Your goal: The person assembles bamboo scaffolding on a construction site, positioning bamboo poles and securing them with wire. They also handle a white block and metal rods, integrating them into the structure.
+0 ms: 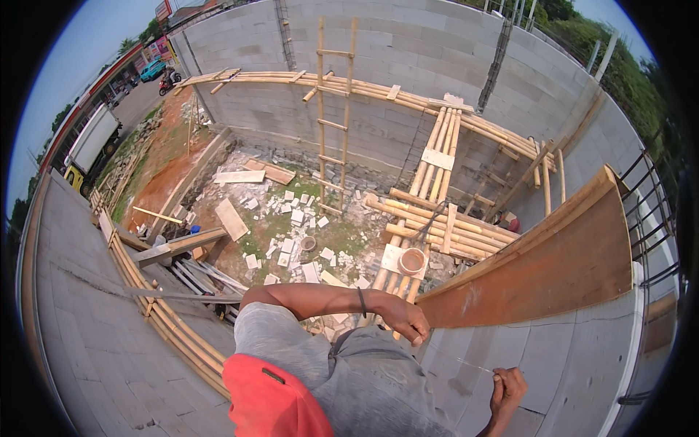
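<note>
My left arm, with a dark band at the wrist, reaches across the front of my grey shirt. My left hand is closed with its fingers pointing down, just short of the lower edge of a brown wooden board. Lower and to the right, my right hand is closed in a pinch in front of the grey block wall. A thin pale string runs between the two hands; its ends are hidden in my fingers.
Below, a bamboo platform carries a round bucket of brownish material. A bamboo ladder leans at the far block wall. Broken blocks litter the ground. Bamboo poles run along the left wall; steel bars stick out right.
</note>
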`<state>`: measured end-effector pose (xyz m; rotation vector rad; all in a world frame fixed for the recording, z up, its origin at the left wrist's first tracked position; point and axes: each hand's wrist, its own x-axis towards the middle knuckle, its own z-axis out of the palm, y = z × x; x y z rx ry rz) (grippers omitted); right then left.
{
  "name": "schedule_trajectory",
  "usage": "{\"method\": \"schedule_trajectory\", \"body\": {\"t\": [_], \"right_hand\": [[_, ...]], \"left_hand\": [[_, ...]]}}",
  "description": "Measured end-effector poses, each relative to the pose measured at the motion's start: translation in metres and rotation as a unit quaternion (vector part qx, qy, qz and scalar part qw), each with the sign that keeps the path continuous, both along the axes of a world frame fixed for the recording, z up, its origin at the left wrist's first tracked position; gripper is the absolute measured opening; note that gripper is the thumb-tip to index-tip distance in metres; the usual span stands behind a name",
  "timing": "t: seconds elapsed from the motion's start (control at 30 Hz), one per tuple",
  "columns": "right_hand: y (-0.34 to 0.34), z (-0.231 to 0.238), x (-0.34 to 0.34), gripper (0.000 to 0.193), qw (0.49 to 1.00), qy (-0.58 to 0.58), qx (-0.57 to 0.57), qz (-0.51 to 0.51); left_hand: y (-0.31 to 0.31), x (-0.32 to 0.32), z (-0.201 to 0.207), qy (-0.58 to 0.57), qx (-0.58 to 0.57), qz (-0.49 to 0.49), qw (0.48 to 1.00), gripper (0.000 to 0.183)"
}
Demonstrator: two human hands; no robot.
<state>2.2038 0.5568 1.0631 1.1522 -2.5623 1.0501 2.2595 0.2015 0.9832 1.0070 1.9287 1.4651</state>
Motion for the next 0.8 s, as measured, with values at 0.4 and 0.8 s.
{"method": "schedule_trajectory", "body": {"t": [0.4, 0.8], "right_hand": [[0.016, 0.007, 0.009, 0.018, 1.000, -0.005, 0.012, -0.012], [-0.001, 0.013, 0.001, 0.012, 0.998, -0.008, 0.059, -0.018]], "left_hand": [[0.010, 0.000, 0.013, 0.253, -0.058, 0.202, 0.944, 0.022], [0.014, 0.016, 0.014, 0.353, -0.152, 0.371, 0.845, 0.016]]}}
